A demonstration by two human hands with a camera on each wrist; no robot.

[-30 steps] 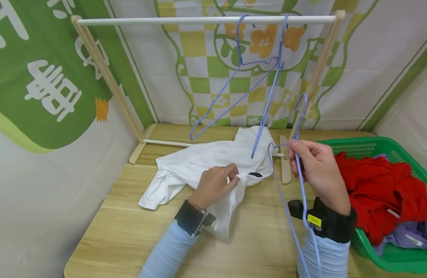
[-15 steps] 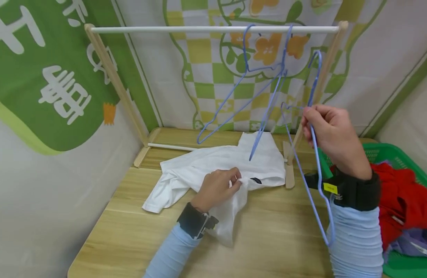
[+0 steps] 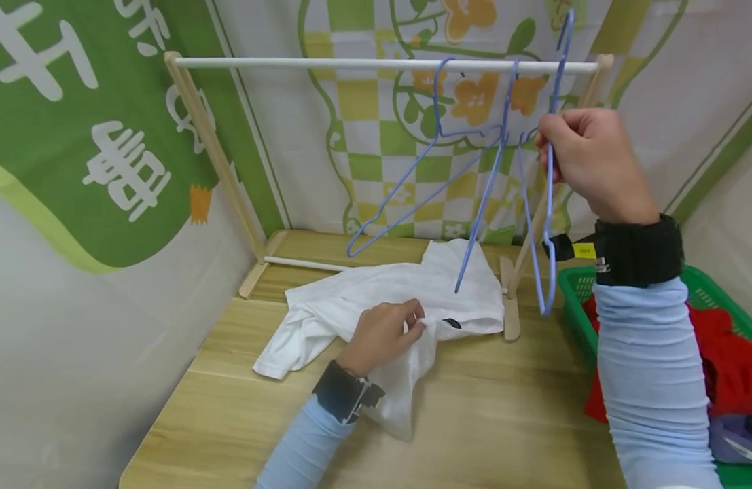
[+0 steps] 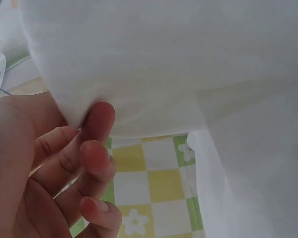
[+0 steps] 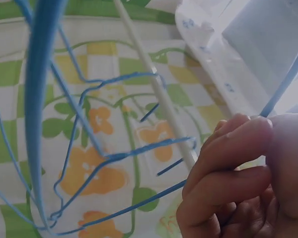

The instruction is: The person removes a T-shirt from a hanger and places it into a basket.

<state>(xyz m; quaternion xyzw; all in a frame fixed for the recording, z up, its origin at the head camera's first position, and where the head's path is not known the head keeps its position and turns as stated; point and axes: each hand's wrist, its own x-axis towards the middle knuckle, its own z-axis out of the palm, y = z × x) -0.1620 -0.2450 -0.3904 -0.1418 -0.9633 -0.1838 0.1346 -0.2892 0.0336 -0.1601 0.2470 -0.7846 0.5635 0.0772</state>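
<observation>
A white shirt [image 3: 376, 282] lies crumpled on the table, with a dark label at its neckline. My left hand [image 3: 384, 334] pinches the shirt's edge between thumb and fingertip; the left wrist view shows the white cloth [image 4: 139, 64] stretching away from that pinch. At the rack's right end, my right hand [image 3: 596, 159] grips a blue clothes hanger [image 3: 549, 224] below its hook. That hook rises just above the white rail [image 3: 302, 62]; whether it touches the rail I cannot tell. In the right wrist view, the fingers [image 5: 228, 153] curl round the hanger's wire.
Two other blue hangers [image 3: 406, 178] hang from the rail, left of the held one. The rack's wooden posts [image 3: 219, 159] stand on the table [image 3: 229, 407]. To the right, a green basket [image 3: 577, 288] holds red and purple clothes [image 3: 727, 367]. Patterned cloth hangs behind.
My right hand has risen from table level to the rail, carrying the hanger upward. The left hand keeps its pinch on the shirt. The view has shifted slightly.
</observation>
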